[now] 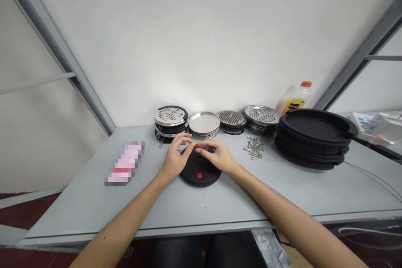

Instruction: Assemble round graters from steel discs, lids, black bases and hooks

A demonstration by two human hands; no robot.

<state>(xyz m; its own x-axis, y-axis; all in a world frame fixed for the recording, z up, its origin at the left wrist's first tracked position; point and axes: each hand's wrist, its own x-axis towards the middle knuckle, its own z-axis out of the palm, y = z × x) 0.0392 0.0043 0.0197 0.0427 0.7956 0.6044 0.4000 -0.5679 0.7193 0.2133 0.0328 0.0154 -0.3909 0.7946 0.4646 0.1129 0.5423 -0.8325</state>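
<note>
A round black disc (201, 181) with a red spot (199, 175) near its front edge lies on the table in front of me. Over its far edge, my left hand (176, 158) and my right hand (220, 157) meet with their fingertips pinched. Between them is a tiny shiny bit, too small to name. Behind my hands stands a stack of plain round metal plates (204, 123). To their right lies a loose pile of metal wire clips (254, 148).
At the back left, perforated grater discs (170, 116) are stacked with black discs. More grater plates (232, 118) and rimmed ones (262, 115) stand along the wall. Large black round trays (317, 127) are piled at right, before an orange-capped bottle (295, 100). A blurred pink object (127, 161) lies left.
</note>
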